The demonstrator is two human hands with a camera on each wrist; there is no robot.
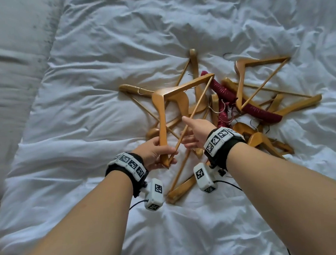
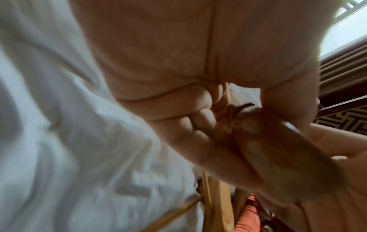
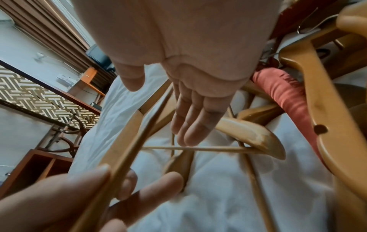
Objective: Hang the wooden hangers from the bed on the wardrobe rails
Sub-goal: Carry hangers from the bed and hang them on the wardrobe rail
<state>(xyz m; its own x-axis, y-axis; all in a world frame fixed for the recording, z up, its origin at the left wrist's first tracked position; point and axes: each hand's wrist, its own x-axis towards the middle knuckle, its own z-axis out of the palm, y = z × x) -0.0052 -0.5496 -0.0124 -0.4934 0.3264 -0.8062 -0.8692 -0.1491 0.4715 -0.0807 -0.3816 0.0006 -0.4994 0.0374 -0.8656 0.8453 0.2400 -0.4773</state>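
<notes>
A pile of wooden hangers [image 1: 264, 61] lies on the white duvet [image 1: 100, 92], right of centre. My left hand [image 1: 155, 152] grips the near corner of one wooden hanger [image 1: 160, 115] and holds it tilted up off the pile. In the left wrist view the fingers [image 2: 198, 133] curl round that hanger's end [image 2: 282, 153]. My right hand [image 1: 197, 129] hovers just right of the held hanger's thin bar, fingers straight and thumb out, holding nothing. The right wrist view shows its straight fingers [image 3: 196, 122] above the pile, beside the held hanger [image 3: 127, 150].
Dark red padded hangers [image 1: 262, 111] are tangled in the pile, with metal hooks sticking out. A pillow [image 1: 7, 59] lies at the far left. Beyond the bed, a wooden shelf unit [image 3: 39, 164] and a patterned wall panel [image 3: 39, 97] show in the right wrist view.
</notes>
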